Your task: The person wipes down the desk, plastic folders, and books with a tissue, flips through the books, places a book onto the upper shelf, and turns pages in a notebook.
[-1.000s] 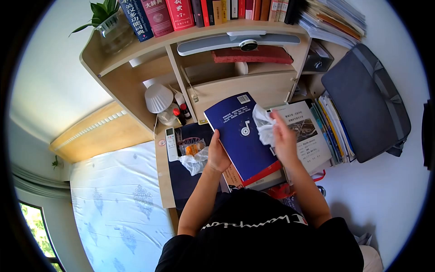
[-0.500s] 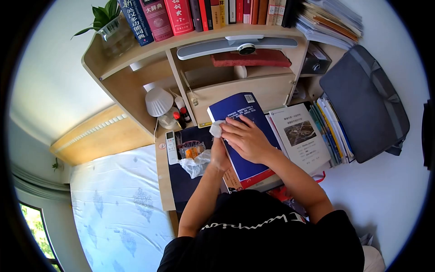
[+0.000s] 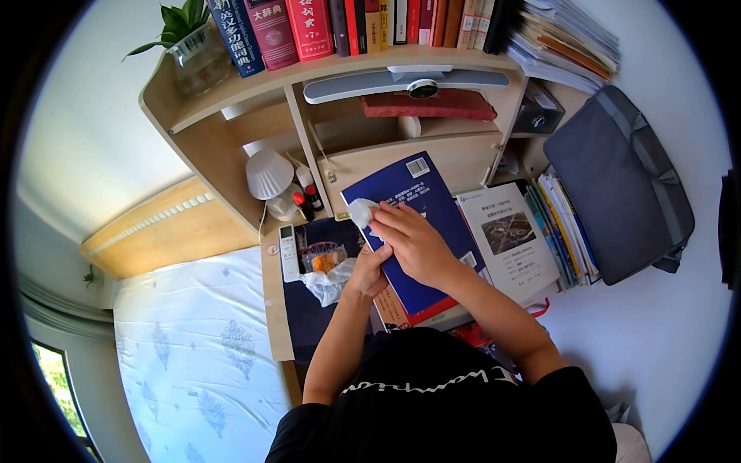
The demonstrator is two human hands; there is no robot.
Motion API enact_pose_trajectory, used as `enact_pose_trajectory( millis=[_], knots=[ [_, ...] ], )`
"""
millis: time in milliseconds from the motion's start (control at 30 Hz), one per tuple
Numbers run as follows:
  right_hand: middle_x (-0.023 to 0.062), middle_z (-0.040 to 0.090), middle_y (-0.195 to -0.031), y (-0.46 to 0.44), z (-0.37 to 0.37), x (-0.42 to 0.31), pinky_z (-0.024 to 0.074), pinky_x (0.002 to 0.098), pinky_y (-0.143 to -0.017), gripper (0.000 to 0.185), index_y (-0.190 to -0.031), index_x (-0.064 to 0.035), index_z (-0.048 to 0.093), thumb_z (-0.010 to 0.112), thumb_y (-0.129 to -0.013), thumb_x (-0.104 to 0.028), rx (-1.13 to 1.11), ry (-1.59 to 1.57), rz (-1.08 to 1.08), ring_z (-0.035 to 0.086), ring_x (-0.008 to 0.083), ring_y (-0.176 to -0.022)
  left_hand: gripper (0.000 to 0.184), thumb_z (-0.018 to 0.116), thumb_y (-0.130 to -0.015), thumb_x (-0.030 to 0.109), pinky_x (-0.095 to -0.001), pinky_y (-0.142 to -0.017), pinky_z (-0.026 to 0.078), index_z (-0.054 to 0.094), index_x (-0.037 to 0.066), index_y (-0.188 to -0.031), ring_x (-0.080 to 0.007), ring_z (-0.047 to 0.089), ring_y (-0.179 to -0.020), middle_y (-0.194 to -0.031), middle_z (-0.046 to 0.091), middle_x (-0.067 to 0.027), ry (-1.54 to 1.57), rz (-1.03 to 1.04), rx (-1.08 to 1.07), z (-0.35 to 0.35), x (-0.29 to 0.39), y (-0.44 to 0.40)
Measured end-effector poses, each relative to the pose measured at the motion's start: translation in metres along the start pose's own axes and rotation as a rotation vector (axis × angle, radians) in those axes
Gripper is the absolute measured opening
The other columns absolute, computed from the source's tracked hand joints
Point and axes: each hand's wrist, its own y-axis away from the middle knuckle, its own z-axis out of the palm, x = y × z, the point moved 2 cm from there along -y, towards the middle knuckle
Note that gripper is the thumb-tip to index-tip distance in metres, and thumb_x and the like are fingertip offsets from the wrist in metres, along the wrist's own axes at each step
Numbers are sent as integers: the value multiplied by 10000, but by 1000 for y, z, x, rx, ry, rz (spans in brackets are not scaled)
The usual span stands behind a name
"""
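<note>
A blue paperback book [image 3: 444,210] with a barcode near its top edge lies tilted in front of me, over a red-covered book [image 3: 434,310]. My left hand [image 3: 369,272] grips the blue book's left edge, its thumb on top of the cover. In my right hand [image 3: 415,244] is a crumpled white tissue [image 3: 361,211], held at the fingertips against the upper left of the cover. To the right, close to the blue book, rests a white booklet [image 3: 508,231] with a photo on its front.
Left of the books are a remote control [image 3: 289,253], a plastic bag [image 3: 327,285] and a small lamp [image 3: 269,174]. Upright folders [image 3: 562,224] and a grey laptop bag [image 3: 617,185] stand at the right. Above is a shelf [image 3: 266,83] with dictionaries and a plant [image 3: 181,27].
My right hand and the tissue have shifted slightly left over the cover. My left thumb now shows on top of the book, which has turned slightly and moved left.
</note>
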Motion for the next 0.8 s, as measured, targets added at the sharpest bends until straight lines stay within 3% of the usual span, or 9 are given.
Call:
enact_pose_trajectory(
  millis=[200, 333, 467, 567, 700, 800],
  knots=[
    [94, 523, -1244, -4, -20, 2, 287, 438, -1028, 344, -1132, -49, 579, 516, -800, -112, -40, 305, -95, 437, 251, -1213, 434, 581, -796, -22, -357, -871, 494, 473, 58, -1208, -211, 594, -987, -1096, 581, -86, -14, -93, 7, 1, 6, 4],
    [133, 479, -1293, -16, -37, 30, 251, 469, -1045, 394, -1236, -66, 506, 506, -843, -82, 50, 275, 84, 393, 292, -1248, 408, 587, -761, -20, -378, -850, 502, 502, 13, -1158, -241, 613, -948, -1065, 600, -111, -13, -83, -10, 12, 9, 3],
    [162, 410, -1352, 5, -30, 70, 277, 320, -1046, 380, -1283, -45, 451, 450, -903, -58, 144, -232, 390, 338, 290, -1291, 428, 577, -746, -37, -380, -862, 497, 497, 6, -1164, -248, 609, -961, -1078, 597, -124, -5, -72, 34, 7, 12, 4],
    [164, 400, -1354, 21, -25, 57, 322, 372, -1020, 362, -1259, -26, 458, 454, -900, -72, 169, -119, 399, 375, 334, -1254, 435, 574, -737, -33, -387, -867, 495, 500, 2, -1164, -258, 607, -970, -1086, 595, -131, 16, -88, 37, -2, 10, 4],
    [202, 379, -1356, 50, -17, 36, 340, 346, -1007, 404, -1294, -17, 411, 469, -904, -111, 185, -107, 490, 385, 339, -1244, 418, 586, -742, -3, -395, -862, 499, 509, -2, -1152, -271, 607, -973, -1087, 597, -141, 82, -46, 45, -10, 10, 3],
    [238, 372, -1344, 74, -12, 13, 334, 410, -1006, 425, -1290, 16, 401, 468, -884, -88, 105, 28, 401, 385, 392, -1228, 409, 592, -744, 7, -395, -855, 503, 513, -5, -1145, -271, 613, -961, -1077, 602, -143, 111, -10, 65, -21, 18, 0]
  ],
)
